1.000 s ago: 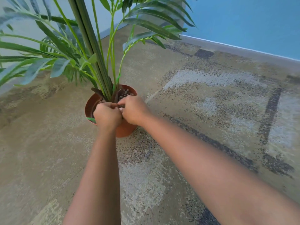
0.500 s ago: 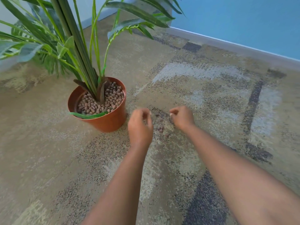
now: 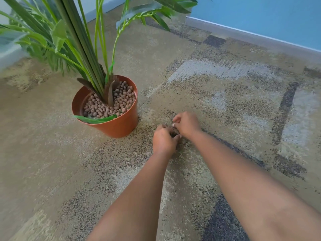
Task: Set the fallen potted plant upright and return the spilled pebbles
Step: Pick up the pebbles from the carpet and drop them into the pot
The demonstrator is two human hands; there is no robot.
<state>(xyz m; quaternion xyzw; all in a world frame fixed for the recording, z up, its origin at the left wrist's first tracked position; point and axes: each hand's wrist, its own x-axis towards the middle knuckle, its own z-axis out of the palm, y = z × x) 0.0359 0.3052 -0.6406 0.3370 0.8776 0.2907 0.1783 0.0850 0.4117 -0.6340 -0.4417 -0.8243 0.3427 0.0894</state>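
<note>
Carpet (image 3: 225,105) open beyond hands.

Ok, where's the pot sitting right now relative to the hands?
In the head view the orange pot stands upright on the carpet, left of centre. It is apart from both hands, just left of the left hand and right hand.

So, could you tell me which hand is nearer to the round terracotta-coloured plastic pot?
Left. The left hand sits just right of the pot on the carpet; the right hand is beyond it, farther right.
</note>
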